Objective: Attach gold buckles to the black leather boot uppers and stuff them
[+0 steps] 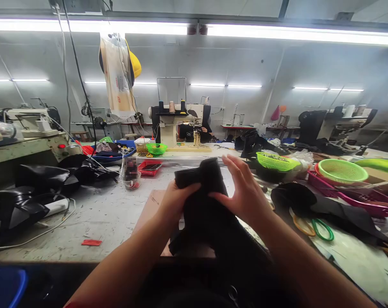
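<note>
A soft black piece (pixel 203 214), folded over at its upper end, is held up in front of me above the table's near edge. My left hand (pixel 172 205) is closed around its left side, the thumb lying across the front and the fingers hidden behind. On the other side, my right hand (pixel 245 192) has its fingers stretched and apart, with the thumb tip at the black material. The lower part of the piece merges with dark material near my body, so its full shape does not show. Beneath it lies a pinkish-brown board (pixel 149 209).
Black glossy pieces (pixel 46 179) and a white cable lie left, near a red scrap (pixel 91 242). A sewing machine (pixel 177 124) stands beyond the table (pixel 110 218). Right are green baskets (pixel 343 171), a magenta basket (pixel 370 201), black pieces (pixel 338 209) and rubber-band-like loops (pixel 322 229).
</note>
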`<control>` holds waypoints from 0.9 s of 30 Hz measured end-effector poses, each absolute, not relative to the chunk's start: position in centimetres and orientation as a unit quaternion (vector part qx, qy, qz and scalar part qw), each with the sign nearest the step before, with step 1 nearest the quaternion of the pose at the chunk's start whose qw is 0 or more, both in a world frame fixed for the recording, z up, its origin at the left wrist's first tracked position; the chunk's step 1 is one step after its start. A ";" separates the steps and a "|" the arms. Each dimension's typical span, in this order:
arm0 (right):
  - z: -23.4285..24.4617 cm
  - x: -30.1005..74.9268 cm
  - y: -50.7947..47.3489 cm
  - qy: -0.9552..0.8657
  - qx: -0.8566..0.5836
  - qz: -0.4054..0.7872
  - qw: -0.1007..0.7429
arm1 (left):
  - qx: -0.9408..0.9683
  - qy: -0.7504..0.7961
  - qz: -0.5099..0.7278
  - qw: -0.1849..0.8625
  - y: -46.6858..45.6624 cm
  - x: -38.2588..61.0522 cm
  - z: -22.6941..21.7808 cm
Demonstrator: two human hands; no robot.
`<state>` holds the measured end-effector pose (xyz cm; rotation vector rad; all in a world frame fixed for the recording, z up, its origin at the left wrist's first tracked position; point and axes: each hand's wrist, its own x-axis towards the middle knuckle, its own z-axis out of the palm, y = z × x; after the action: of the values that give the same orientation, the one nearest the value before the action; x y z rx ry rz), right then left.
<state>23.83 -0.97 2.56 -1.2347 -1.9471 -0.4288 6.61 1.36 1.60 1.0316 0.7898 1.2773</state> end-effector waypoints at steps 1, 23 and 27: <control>1.5 24.0 -1.1 -0.756 -0.524 -0.102 0.379 | 0.423 0.337 0.564 0.624 1.6 6.4 1.6; -0.9 24.8 -1.5 -0.641 -0.383 0.391 0.538 | 0.609 0.359 0.534 0.464 -0.8 8.4 -1.3; -0.8 23.9 -2.6 -0.683 -0.430 0.280 0.519 | 0.663 0.329 0.553 0.383 -1.4 8.7 -2.7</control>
<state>23.88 -2.59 -0.80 -1.0324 -1.6383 0.6704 8.71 -1.39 -2.70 1.6896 0.8388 1.4094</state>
